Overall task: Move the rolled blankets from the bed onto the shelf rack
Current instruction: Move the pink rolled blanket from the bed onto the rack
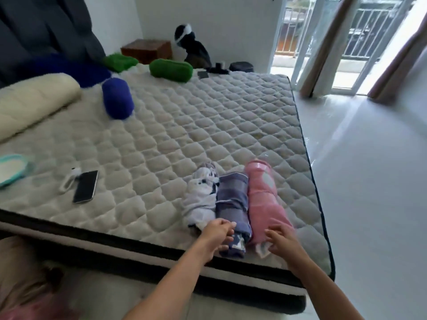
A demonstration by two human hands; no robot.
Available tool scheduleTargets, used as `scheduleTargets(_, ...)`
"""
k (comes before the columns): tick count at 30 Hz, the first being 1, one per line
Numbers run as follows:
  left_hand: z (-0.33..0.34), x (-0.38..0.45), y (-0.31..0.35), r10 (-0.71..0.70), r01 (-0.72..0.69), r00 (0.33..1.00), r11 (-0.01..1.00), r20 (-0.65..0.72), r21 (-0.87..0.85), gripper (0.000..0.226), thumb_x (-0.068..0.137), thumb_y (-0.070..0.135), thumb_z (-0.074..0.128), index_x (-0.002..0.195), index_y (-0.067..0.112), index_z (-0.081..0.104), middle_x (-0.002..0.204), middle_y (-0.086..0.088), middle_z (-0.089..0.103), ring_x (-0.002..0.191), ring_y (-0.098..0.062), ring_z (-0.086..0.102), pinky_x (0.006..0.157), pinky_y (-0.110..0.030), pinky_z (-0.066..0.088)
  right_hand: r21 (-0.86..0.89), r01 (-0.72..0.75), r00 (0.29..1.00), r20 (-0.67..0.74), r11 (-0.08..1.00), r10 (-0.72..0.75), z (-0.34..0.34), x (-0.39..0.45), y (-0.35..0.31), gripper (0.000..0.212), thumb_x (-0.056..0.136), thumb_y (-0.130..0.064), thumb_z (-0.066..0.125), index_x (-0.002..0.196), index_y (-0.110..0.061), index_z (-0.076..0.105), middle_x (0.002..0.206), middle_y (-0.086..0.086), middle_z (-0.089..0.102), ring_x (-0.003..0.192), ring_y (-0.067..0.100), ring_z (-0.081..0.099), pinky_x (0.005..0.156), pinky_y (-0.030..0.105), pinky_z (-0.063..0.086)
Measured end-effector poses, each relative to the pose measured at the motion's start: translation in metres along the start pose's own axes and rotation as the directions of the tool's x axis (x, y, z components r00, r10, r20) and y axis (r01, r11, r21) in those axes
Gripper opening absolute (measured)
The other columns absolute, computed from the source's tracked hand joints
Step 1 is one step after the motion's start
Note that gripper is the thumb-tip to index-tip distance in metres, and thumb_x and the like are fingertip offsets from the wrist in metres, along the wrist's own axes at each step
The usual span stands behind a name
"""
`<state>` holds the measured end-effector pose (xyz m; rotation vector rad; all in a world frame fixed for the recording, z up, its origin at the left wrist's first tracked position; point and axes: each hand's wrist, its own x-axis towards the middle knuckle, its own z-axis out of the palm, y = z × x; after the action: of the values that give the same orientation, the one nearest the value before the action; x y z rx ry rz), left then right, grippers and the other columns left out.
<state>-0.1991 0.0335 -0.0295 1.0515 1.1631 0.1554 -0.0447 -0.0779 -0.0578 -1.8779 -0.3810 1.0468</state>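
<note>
- Lying on the quilted mattress (184, 125), far from my hands: a blue bolster (117, 98), two green cushions (171, 70) and (120, 62), and a cream pillow (34, 100) at the left edge.
- Nearer, on the left: a dark phone (85, 187) face up, just beside a small white charger (69, 181); a teal-rimmed object (11, 169) is cut off by the frame edge.
- Beyond the bed, right: a glossy white floor (369, 181), pinkish curtains (323, 42) and a balcony door.
- Task items: three rolled blankets lie side by side, touching, at the mattress's near right corner, their long axes running near to far.
- White patterned roll (203, 197), left; purple striped roll (232, 199), middle; pink roll (263, 199), right, with a pale patch near its far end.
- My left hand (216, 236) reaches to the near ends of the white and purple rolls, fingers curled; whether it actually grips cloth I cannot tell.
- My right hand (280, 241) rests against the near end of the pink roll with fingers spread and bent; no firm hold is visible.
- Nothing stands between my hands and the rolls.
</note>
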Motion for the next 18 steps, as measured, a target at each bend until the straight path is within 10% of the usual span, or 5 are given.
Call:
scheduleTargets(11,0.072,0.106,0.024,-0.257,0.260,0.964,0.965,0.061,-0.039,0.009,0.093,0.024,0.056,0.087,0.018,0.053,0.088,-0.001,0.051,0.085,-0.017,0.050,0.083,-0.040,0.043,0.079,-0.198,0.954,-0.211,0.977,0.210,-0.077,0.102,0.008,0.050,0.086,-0.030,0.065,0.128,-0.008,0.050,0.112,0.009,0.060,0.100,0.024,0.058,0.095,0.049,0.050)
scheduleTargets(18,0.106,0.156,0.038,-0.288,0.292,0.953,0.956,-0.089,0.027,0.034,0.089,0.027,0.060,0.118,0.009,0.051,0.117,-0.008,0.056,0.100,-0.021,0.052,0.081,-0.030,0.040,0.089,-0.250,0.964,-0.071,0.964,0.256,-0.077,0.196,-0.027,0.061,0.085,-0.033,0.066,0.136,-0.009,0.042,0.124,0.014,0.055,0.110,0.026,0.053,0.103,0.049,0.044)
